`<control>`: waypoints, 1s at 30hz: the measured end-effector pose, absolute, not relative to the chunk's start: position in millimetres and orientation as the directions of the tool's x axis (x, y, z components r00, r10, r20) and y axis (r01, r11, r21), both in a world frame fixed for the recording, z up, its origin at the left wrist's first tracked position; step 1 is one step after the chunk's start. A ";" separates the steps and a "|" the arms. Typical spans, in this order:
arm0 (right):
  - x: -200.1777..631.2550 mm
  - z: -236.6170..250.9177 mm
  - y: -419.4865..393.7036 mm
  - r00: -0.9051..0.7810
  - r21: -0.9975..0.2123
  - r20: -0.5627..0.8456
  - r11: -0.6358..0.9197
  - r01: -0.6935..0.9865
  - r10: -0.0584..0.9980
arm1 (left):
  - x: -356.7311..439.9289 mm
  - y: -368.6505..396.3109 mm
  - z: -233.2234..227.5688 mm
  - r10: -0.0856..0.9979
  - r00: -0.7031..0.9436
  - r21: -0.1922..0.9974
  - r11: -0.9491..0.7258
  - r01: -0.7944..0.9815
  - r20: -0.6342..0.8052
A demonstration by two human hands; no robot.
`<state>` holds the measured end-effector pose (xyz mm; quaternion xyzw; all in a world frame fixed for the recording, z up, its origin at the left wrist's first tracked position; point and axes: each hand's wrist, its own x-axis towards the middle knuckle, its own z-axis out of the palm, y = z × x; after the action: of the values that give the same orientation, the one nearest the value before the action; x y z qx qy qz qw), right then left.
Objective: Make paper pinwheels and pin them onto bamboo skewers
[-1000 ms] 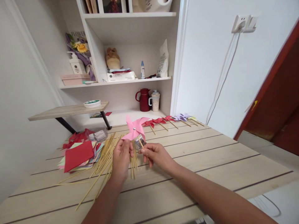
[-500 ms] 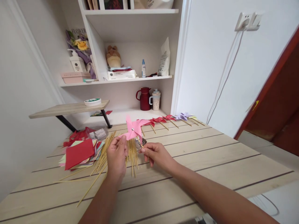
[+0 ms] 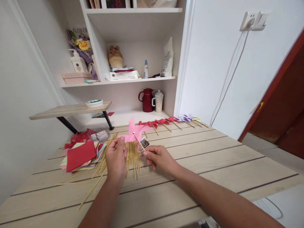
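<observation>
Pale plank table (image 3: 213, 152) under white shelves (image 3: 133, 80), white walls.

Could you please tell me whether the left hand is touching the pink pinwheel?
Touching. The head view shows the left hand with its fingertips against the lower edge of the pink pinwheel, no gap visible between them.
</observation>
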<state>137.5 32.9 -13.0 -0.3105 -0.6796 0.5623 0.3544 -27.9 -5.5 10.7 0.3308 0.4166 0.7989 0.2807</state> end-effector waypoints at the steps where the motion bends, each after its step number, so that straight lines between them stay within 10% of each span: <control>1: 137.3 -13.8 33.3 -0.557 -0.985 0.130 0.173 0.024 0.820 | -28.2 -5.5 10.9 0.721 -0.628 0.850 -0.498 -0.174 0.294; 30: 141.7 -1.3 26.7 -0.688 -0.963 0.263 0.135 -0.235 0.676 | -26.0 -9.4 10.5 0.729 -0.606 0.856 -0.495 -0.147 0.317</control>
<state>141.7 26.7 -1.3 -0.1665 -0.6626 0.6364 0.3581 -26.0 -9.4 10.5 0.3469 0.4195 0.7920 0.2765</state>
